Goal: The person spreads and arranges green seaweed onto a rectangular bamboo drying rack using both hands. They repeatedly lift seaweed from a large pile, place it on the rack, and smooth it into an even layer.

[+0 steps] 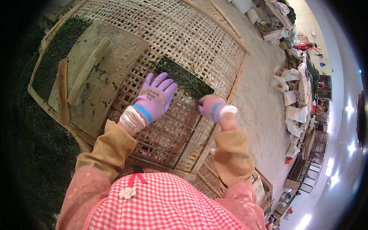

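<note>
My left hand (155,93), in a purple glove, lies palm down with its fingers spread at the near edge of a strip of dark green leafy matter (184,77). At the strip's right end is my right hand (211,107), gloved alike and blurred, its fingers curled. Whether it pinches any leaves I cannot tell. The strip fills the far compartment of a thin dark divided frame (187,142). Under the frame is a woven bamboo rack (189,37) with wooden edges. Bare weave shows through the frame's nearer compartments.
Left of my hands lies a stained board (123,49) with a raised batten (89,72) and a wooden stick (63,92) on it. Dark green matter (63,37) is heaped beyond it. White sacks (296,113) line the floor (258,95) at right, with a person (307,46) among them.
</note>
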